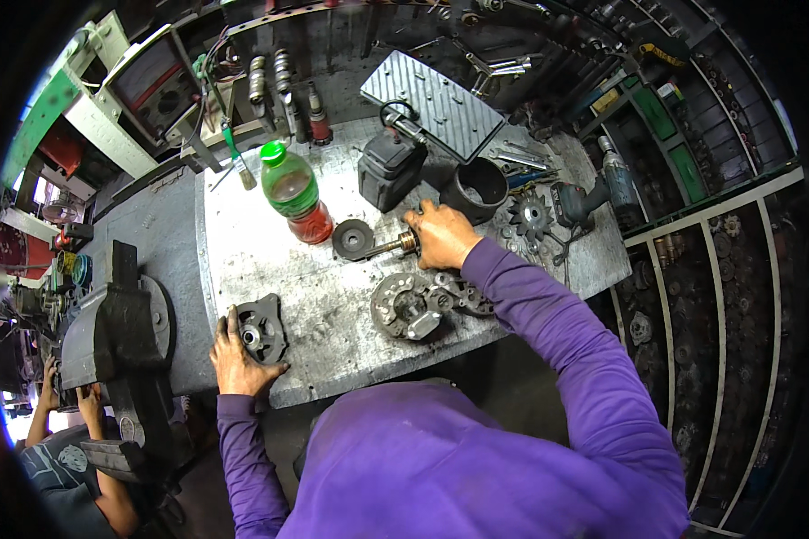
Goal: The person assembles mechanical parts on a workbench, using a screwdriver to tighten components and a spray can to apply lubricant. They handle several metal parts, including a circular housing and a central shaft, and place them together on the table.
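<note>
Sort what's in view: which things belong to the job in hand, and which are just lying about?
Likely in the job: round metal housing, touched by the left hand; metal shaft, gripped by the right hand.

Apparently lying about: green-capped bottle; brush; ridged panel; cordless tool.

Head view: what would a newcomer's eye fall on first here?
Probably the vivid purple shirt, filling the lower middle. Next comes the green-capped bottle, red toward its base, upright on the worn metal bench. Then the two bare hands: the left at a round dark housing, the right at a shaft's coppery end.
</note>
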{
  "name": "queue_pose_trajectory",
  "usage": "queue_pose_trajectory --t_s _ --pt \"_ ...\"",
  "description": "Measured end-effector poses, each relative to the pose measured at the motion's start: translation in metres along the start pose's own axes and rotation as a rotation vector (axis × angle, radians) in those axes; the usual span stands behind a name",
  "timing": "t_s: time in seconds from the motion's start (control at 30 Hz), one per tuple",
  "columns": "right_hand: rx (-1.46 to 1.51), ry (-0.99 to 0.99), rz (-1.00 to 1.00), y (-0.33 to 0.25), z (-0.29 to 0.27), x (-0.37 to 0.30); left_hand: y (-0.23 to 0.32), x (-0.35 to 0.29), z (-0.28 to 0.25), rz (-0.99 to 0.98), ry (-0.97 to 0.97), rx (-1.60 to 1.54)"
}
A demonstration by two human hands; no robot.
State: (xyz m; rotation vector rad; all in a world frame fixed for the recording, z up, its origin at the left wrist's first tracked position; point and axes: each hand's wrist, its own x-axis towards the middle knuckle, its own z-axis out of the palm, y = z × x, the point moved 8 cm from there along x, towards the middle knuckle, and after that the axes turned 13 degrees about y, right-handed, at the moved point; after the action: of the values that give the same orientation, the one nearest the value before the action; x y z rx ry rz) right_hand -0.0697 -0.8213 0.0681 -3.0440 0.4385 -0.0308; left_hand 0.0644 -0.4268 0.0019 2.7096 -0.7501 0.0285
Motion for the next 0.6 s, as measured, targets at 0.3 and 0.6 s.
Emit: queue_pose_trajectory --t_s 0.3,0.6 --pt "-0.107 0.493 0.303 0.088 -0.060 -0.060 0.007 0.004 0.003 -0.069 0.034 0.006" --pt "0.032 0.585 0.079 0.129 -0.001 -0.068 0.029 -0.025 -0.045 -0.005 0.379 -0.227"
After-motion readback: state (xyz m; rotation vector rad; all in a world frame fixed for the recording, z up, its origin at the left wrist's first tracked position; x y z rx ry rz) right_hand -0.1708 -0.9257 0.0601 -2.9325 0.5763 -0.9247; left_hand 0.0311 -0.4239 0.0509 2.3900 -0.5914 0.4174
